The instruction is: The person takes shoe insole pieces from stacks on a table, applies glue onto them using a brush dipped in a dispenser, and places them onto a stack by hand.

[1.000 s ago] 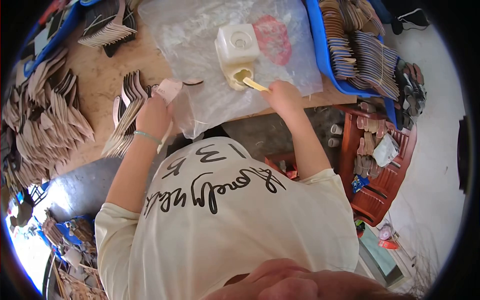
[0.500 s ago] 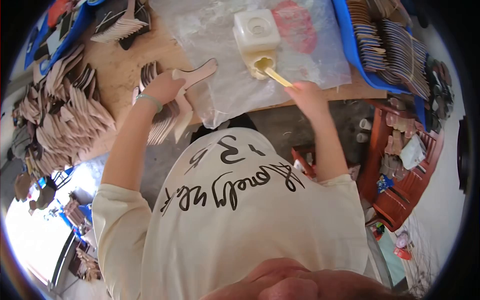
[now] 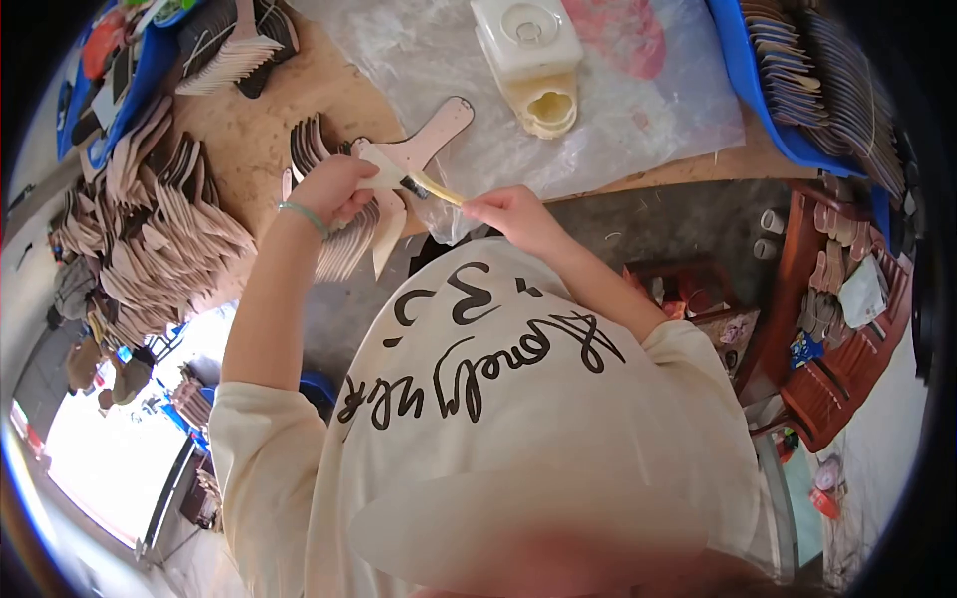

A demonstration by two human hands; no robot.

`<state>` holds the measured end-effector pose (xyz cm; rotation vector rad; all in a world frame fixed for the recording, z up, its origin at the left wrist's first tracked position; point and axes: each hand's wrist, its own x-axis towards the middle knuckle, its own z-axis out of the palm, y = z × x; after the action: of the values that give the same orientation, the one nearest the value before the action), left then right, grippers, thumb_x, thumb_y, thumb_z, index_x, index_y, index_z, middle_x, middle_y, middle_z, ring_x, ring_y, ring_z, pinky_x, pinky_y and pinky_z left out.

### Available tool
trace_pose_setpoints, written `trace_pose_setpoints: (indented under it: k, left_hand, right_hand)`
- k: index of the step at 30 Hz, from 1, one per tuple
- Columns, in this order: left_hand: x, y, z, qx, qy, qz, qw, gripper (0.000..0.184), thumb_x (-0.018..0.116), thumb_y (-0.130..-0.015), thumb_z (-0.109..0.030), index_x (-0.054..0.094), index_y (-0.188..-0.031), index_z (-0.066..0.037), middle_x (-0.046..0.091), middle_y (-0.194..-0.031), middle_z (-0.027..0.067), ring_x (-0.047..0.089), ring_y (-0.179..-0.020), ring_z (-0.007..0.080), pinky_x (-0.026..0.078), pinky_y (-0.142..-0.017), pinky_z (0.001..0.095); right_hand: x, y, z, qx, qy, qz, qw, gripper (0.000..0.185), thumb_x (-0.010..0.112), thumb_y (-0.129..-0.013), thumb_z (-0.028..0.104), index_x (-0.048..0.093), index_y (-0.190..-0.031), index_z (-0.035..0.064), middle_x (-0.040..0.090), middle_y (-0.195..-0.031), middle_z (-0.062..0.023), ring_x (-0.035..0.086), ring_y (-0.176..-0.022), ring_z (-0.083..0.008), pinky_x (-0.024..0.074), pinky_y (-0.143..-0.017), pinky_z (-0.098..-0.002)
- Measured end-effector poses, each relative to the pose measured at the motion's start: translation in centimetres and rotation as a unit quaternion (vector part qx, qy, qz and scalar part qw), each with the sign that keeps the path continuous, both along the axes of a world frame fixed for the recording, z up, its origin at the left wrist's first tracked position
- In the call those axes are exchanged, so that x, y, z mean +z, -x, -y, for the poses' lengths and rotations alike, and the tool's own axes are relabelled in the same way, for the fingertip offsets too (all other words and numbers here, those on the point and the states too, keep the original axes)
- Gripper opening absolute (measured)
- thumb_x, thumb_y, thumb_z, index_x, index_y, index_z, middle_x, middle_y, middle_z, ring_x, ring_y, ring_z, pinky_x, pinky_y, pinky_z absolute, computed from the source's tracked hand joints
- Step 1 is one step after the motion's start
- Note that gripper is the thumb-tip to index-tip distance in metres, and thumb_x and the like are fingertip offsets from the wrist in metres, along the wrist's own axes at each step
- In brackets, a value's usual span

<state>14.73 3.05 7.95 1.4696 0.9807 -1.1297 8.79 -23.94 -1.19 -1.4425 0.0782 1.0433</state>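
Observation:
My left hand [image 3: 339, 189] is closed, with thumb and fingers pinching a pale flat piece [image 3: 377, 164]. Just beyond it lies a pinkish, shoe-sole-shaped piece [image 3: 439, 137] with a dark edge. Between finger and thumb, my right hand [image 3: 513, 216] grips a brush [image 3: 439, 190] by its yellowish handle. The dark bristle end is at the pale piece; whether it touches cannot be made out. Beneath and beside my left hand is a fanned stack of similar pieces [image 3: 344, 249]. A white plastic container [image 3: 548, 100] with a cut, yellow-crusted opening sits farther up the table.
Plastic sheeting [image 3: 668, 130] covers part of the wooden table [image 3: 259, 110]. Heaped sole-shaped pieces [image 3: 169, 239] lie at left. A blue bin [image 3: 743, 80] with stacked pieces stands at right, near a reddish wooden rack [image 3: 837, 389]. Another blue bin [image 3: 130, 85] is at upper left.
My right hand has drawn the brush out of the container and brought it left to the piece at my left hand. The view has shifted slightly.

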Motion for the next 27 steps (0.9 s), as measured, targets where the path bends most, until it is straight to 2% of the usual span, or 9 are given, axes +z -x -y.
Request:
trace_pose_setpoints:
  k: [4,7,10,13,16,17,20,23,27]
  left_hand:
    - [-0.3,0.6,-0.8,0.079,0.050,-0.002,0.996,0.019,0.051,-0.090,-0.019,0.053,-0.076,-0.005,0.044,-0.054,-0.0001,0.032,-0.037,0.0080,0.019,-0.033,0.0237]
    - [0.0,0.9,-0.6,0.076,0.021,-0.015,0.997,0.016,0.050,-0.090,-0.017,0.050,-0.078,-0.007,0.040,-0.053,-0.0012,0.027,-0.037,0.0059,0.017,-0.033,0.0222]
    - [-0.3,1.6,-1.0,0.056,0.040,0.013,0.998,0.016,0.050,-0.090,-0.017,0.050,-0.078,-0.008,0.041,-0.054,-0.0010,0.028,-0.038,0.0054,0.018,-0.033,0.0215]
    - [-0.5,2.1,-1.3,0.048,0.047,0.012,0.998,0.018,0.052,-0.087,-0.017,0.054,-0.075,-0.005,0.045,-0.053,0.0003,0.034,-0.037,0.0088,0.022,-0.034,0.0249]
    - [-0.3,2.7,-0.6,0.031,-0.004,0.026,0.999,0.017,0.053,-0.086,-0.017,0.057,-0.076,-0.004,0.048,-0.054,0.0012,0.038,-0.038,0.0088,0.023,-0.036,0.0244]
    - [-0.4,2.9,-0.8,0.026,0.014,0.026,0.999,0.016,0.054,-0.085,-0.018,0.058,-0.083,-0.003,0.053,-0.059,0.0021,0.044,-0.043,0.0082,0.025,-0.037,0.0225]
    - [0.3,3.4,0.3,0.103,-0.004,0.025,0.994,0.015,0.052,-0.086,-0.017,0.057,-0.089,-0.004,0.054,-0.064,0.0015,0.045,-0.046,0.0072,0.027,-0.039,0.0209]
    - [0.9,4.0,-0.1,0.079,0.033,0.003,0.996,0.013,0.050,-0.087,-0.018,0.055,-0.089,-0.006,0.052,-0.065,-0.0001,0.041,-0.046,0.0065,0.027,-0.040,0.0204]
    - [0.7,5.0,-0.7,0.086,0.083,0.011,0.993,0.013,0.048,-0.087,-0.019,0.052,-0.082,-0.008,0.045,-0.061,-0.0020,0.033,-0.044,0.0062,0.024,-0.039,0.0214]
  right_hand:
    - [-0.8,0.7,-0.6,0.003,0.082,0.076,0.994,0.034,0.063,-0.087,0.034,0.070,-0.092,0.0012,0.058,-0.058,-0.0075,0.056,-0.056,-0.0202,0.0411,-0.055,-0.0391]
    - [0.2,-0.5,-0.3,0.055,0.162,0.171,0.970,0.033,0.060,-0.088,0.036,0.069,-0.086,0.0046,0.058,-0.060,-0.0124,0.056,-0.057,-0.0294,0.0421,-0.056,-0.0424]
    - [-1.0,-1.2,0.4,0.036,0.250,0.235,0.939,0.031,0.062,-0.088,0.034,0.069,-0.098,0.0060,0.058,-0.064,-0.0149,0.054,-0.056,-0.0294,0.0424,-0.055,-0.0376]
    - [-0.9,-2.3,1.3,0.024,0.258,0.232,0.937,0.031,0.062,-0.088,0.035,0.069,-0.098,0.0067,0.059,-0.065,-0.0145,0.055,-0.058,-0.0317,0.0422,-0.055,-0.0387]
    - [1.0,-1.4,0.2,0.039,0.167,0.218,0.961,0.031,0.061,-0.088,0.036,0.069,-0.094,0.0068,0.059,-0.065,-0.0150,0.056,-0.058,-0.0324,0.0419,-0.054,-0.0395]
    - [1.5,-0.8,-0.4,0.045,0.156,0.226,0.960,0.030,0.060,-0.088,0.036,0.067,-0.089,0.0067,0.059,-0.064,-0.0149,0.056,-0.058,-0.0334,0.0419,-0.054,-0.0412]
    - [2.1,0.0,-1.5,0.058,0.160,0.241,0.955,0.032,0.058,-0.089,0.035,0.064,-0.077,0.0062,0.058,-0.062,-0.0146,0.057,-0.058,-0.0356,0.0420,-0.053,-0.0446]
    - [1.7,-0.1,-1.0,0.053,0.227,0.258,0.937,0.034,0.057,-0.089,0.036,0.063,-0.075,0.0057,0.057,-0.060,-0.0142,0.057,-0.058,-0.0357,0.0420,-0.053,-0.0449]
    - [-0.2,-0.5,-0.6,0.050,0.298,0.304,0.904,0.035,0.056,-0.089,0.036,0.063,-0.072,0.0062,0.058,-0.061,-0.0141,0.058,-0.058,-0.0356,0.0429,-0.053,-0.0451]
